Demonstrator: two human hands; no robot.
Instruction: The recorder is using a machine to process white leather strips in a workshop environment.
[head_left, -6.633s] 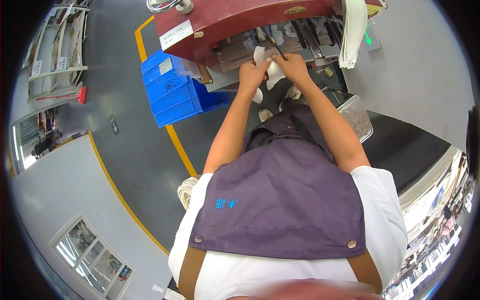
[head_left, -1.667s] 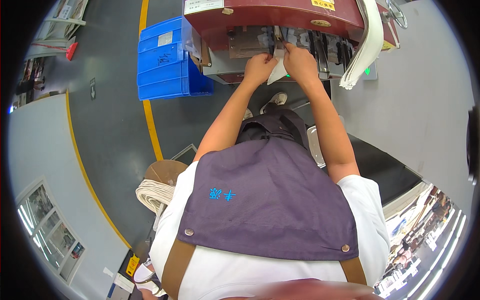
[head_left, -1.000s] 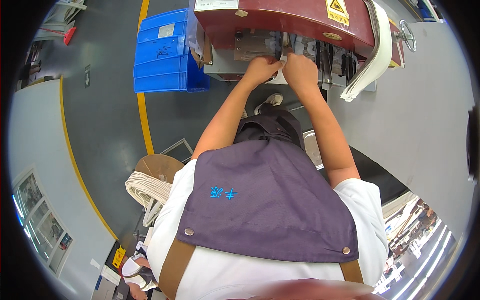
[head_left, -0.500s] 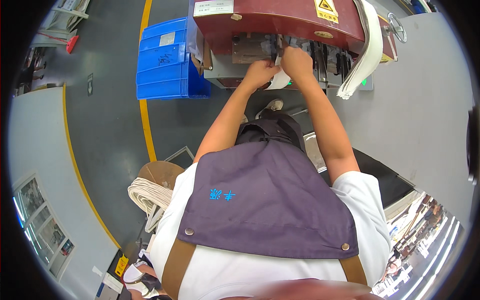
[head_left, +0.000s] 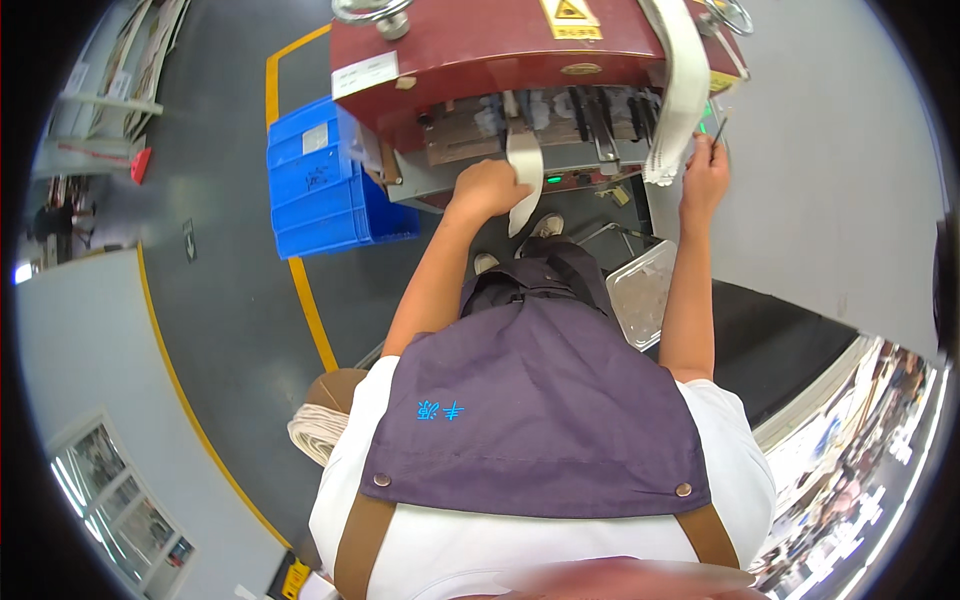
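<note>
At the front of a dark red machine (head_left: 490,55), my left hand (head_left: 486,190) is closed at the edge of a white strip (head_left: 526,165), thumb against it. The strip comes out of the machine's opening and curves down past my hand. My right hand (head_left: 706,175) is off to the right of the machine, pinching a thin, dark, stick-like tool (head_left: 721,126) that points up; its exact kind is too small to make out. Between my hands, a thick white band (head_left: 678,95) drapes over the machine's front.
A blue plastic crate (head_left: 318,185) stands left of the machine. Metal handwheels (head_left: 370,10) sit on its top. Dark guides and a metal bar (head_left: 604,130) line the opening. Below my right forearm lies a pale tray (head_left: 640,290). Coiled white cord (head_left: 318,432) rests by my left side.
My right hand has left the machine opening and moved right, now with a thin tool in it. My left hand has shifted left and down, and more of the white strip shows.
</note>
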